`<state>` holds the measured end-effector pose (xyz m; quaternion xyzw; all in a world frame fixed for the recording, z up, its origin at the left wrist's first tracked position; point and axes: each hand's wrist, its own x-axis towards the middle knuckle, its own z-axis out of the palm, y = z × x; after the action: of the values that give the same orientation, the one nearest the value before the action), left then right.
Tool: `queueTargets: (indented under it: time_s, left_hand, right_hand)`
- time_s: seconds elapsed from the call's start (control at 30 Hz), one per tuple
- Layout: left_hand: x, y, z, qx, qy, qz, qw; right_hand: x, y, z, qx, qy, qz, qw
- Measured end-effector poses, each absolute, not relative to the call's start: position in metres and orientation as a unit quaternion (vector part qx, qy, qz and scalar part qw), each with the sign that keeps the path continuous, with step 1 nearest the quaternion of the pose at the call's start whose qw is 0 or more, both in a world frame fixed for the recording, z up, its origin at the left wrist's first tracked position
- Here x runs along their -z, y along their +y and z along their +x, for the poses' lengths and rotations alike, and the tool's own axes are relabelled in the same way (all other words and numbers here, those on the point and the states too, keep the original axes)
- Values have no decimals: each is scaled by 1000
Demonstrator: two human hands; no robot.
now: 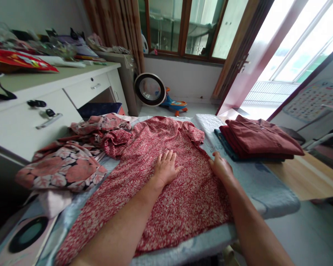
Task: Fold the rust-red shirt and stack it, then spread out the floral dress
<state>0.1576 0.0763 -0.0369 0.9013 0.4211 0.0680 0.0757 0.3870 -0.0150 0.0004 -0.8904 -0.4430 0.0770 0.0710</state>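
A short-sleeved red garment (183, 199) with a small pale pattern lies spread on a light blue padded cloth (277, 195), its neck and sleeves toward the far side. My left hand (167, 168) rests flat on its middle, fingers stretched out. At the garment's right side edge, my right hand (222, 166) has its fingers closed on the fabric; part of the grip is hidden. Slight creases run across the front. The hem hangs near the front edge of the padded surface.
On the left lies a rumpled pile of floral clothes (66, 162). Folded dark red clothes (263, 138) are stacked at the right, beside a wooden board (308, 175). Beyond are a cluttered white cabinet (52, 96), an open round washer door (164, 90) and a blue ride-on toy (174, 104).
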Motion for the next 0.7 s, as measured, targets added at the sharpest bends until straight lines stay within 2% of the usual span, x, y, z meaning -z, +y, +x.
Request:
queueTargets:
  time_s: [0.17, 0.27, 0.4, 0.5, 0.7]
  left_hand:
    - [41, 77, 157, -69, 423, 901, 70]
    - [44, 77, 157, -80, 420, 901, 72]
    - [41, 79, 157, -116, 423, 895, 83]
    - [36, 83, 154, -171, 439, 878, 82]
    - [34, 92, 146, -197, 470, 857, 71]
  right_hand:
    - [-7, -22, 377, -60, -439, -896, -4]
    - [-21, -15, 372, -14, -473, -881, -8]
    - [-33, 20, 351, -29, -569, -817, 85]
    - [-22, 55, 325, -52, -630, -757, 164]
    - [25, 84, 287, -51, -666, -716, 203]
